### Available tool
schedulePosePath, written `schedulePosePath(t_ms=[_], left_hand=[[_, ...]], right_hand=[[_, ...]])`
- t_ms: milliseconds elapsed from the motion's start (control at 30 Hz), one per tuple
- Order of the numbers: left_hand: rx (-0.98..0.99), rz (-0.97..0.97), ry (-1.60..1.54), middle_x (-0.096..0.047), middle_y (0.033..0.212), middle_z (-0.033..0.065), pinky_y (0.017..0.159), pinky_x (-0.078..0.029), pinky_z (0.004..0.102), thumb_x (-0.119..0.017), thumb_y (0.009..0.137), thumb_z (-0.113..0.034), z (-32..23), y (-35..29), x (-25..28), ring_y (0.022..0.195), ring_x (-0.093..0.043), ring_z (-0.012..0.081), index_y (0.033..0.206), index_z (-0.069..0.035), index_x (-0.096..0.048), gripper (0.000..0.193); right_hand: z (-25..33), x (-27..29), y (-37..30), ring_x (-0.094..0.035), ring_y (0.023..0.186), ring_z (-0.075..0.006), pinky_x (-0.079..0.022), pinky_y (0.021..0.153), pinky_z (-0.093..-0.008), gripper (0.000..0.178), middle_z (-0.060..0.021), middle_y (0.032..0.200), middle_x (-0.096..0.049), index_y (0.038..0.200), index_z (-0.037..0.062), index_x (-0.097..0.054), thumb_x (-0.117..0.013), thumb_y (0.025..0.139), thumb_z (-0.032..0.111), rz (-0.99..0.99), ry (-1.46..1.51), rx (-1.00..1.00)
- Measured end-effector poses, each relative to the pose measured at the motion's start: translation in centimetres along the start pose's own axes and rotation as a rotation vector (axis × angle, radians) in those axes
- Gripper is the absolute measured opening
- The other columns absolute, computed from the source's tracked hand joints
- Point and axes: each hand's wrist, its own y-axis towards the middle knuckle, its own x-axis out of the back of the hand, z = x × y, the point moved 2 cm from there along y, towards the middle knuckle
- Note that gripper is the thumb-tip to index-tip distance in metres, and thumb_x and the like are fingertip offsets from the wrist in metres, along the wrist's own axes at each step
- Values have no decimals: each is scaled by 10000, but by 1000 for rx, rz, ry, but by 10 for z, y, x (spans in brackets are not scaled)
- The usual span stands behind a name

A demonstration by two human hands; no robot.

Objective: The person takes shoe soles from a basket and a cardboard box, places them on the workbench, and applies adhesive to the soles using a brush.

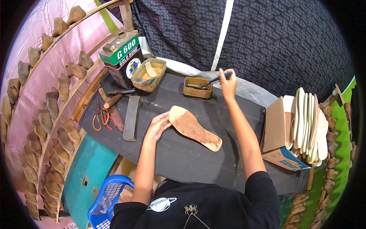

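Observation:
My left hand (158,126) pinches the wide end of a tan insole (194,130) by its left edge. The insole's face is mostly covered by a darker brown patch, with paler wood-coloured areas at both ends. Farther off, my right hand (228,84) grips a blue-handled brush (217,79). The brush's lower end dips into a small tan rectangular tub (197,92) with dark residue inside; its tip is hidden there.
On the dark table (171,158) are a green and black metal can (122,57), a plastic tub (155,82), scissors (100,118), a hammer (110,101) and a grey block (132,118). A carton (276,124) of pale soles stands right. Racks of wooden lasts (53,103) flank both sides.

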Motion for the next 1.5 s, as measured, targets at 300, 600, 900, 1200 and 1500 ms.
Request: schedulePosePath(t_ms=[300,600,900,1200,1500], left_hand=[[-71,-88,93,-558,922,80,695,-477,293,-480,804,-79,1,0,8,808,-565,160,1201,-2,-305,441],[-130,-262,155,-557,917,95,655,-471,268,-484,812,-111,1,2,8,752,-565,140,1141,-16,-352,367],[-125,-263,170,-570,910,92,649,-479,258,-506,798,-106,4,2,13,760,-574,149,1131,-5,-336,387],[-131,-265,176,-567,878,76,649,-476,258,-509,795,-105,4,2,10,722,-566,126,1114,-1,-361,366],[-125,-307,228,-560,897,82,653,-475,261,-475,809,-98,2,-1,9,736,-560,124,1109,-2,-378,329]], right_hand=[[56,48,-54,-399,366,-70,-317,328,-183,195,-102,594,-548,749,85,-378,-539,800,183,-108,339,-203],[94,77,-147,-543,580,-143,-449,525,-246,137,-81,653,-502,727,28,-399,-529,762,56,206,217,-61],[111,63,-161,-542,504,-191,-430,450,-263,182,-94,580,-522,670,35,-434,-593,623,-41,459,68,339],[112,75,-154,-496,418,-188,-400,395,-261,155,-72,503,-478,632,35,-420,-551,598,-40,412,-13,405],[116,70,-165,-530,450,-186,-411,398,-259,208,-82,545,-525,641,47,-401,-560,570,-67,473,37,486]])
